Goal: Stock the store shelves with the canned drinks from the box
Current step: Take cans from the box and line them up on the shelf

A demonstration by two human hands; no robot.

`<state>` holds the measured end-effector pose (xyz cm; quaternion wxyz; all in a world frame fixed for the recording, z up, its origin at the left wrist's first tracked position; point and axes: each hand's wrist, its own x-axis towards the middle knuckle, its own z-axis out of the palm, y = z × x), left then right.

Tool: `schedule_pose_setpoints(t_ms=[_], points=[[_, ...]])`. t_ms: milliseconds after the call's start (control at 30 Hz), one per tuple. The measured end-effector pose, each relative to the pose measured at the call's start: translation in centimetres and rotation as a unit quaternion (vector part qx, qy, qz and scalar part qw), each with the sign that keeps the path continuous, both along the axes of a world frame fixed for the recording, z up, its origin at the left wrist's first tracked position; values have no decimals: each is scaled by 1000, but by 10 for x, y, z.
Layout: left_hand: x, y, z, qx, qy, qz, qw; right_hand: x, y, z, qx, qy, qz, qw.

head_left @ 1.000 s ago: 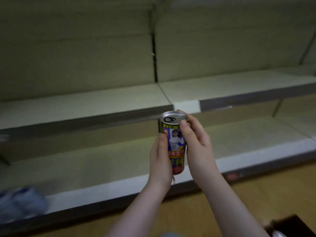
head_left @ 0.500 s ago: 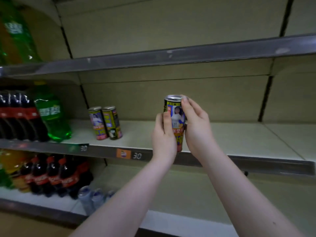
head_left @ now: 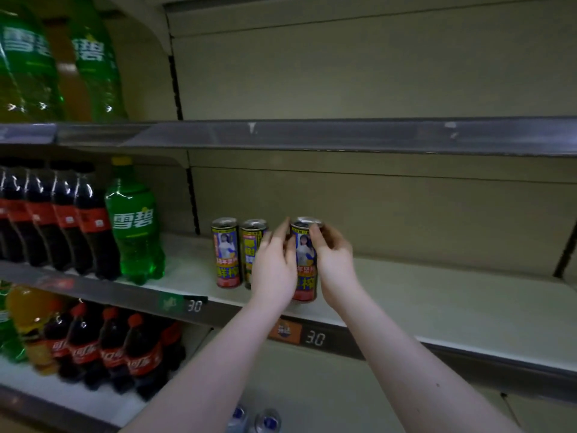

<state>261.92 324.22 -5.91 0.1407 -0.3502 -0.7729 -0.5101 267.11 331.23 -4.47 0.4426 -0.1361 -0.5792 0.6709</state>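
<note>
A tall yellow and blue drink can (head_left: pixel 306 264) stands upright at the front of the middle shelf (head_left: pixel 437 307). My left hand (head_left: pixel 274 267) grips its left side and my right hand (head_left: pixel 335 260) grips its right side, fingers curled near the rim. Two matching cans stand just to the left on the same shelf: one (head_left: pixel 225 253) in full view, the other (head_left: pixel 251 245) partly hidden behind my left hand. The box is out of view.
Cola bottles (head_left: pixel 62 220) and a green soda bottle (head_left: pixel 134 223) fill the shelf's left end. More green bottles (head_left: pixel 28 64) stand on the top shelf, cola bottles (head_left: pixel 109 348) on the lower one. The shelf stretch right of the cans is bare. Price tags (head_left: pixel 313 338) line the shelf edge.
The view rose from the bare lower shelves to the middle shelf. Both hands carried the can forward and left and brought it down beside the two cans standing there.
</note>
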Motion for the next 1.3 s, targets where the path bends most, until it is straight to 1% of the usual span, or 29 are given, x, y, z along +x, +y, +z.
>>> schedule_pose_setpoints(t_ms=[67,167,300,400,567,767,1000,1167,1300], points=[[-14,-5,3,-42,46,24,998,-16,1,-6,2,-18,-15,1000],[-35,-10,2,-87,101,58,989,-36,3,-11,35,-42,-44,998],[-58,-11,-8,-79,126,74,986,-57,4,-16,39,-45,-63,996],[-65,-11,-14,-65,139,61,986,-65,1,-20,56,-45,-69,995],[-69,-12,-16,-52,159,41,985,-67,-1,-22,52,-41,-79,995],[-68,-13,-13,-31,145,47,988,-64,-6,-23,45,-39,-67,996],[-66,-18,1,-34,135,58,989,-62,-12,-21,36,-45,-55,997],[-61,-16,-6,-52,138,69,987,-60,-14,-24,40,-68,-53,995],[-54,-12,-7,-81,131,86,984,-56,-13,-22,3,-51,-16,999]])
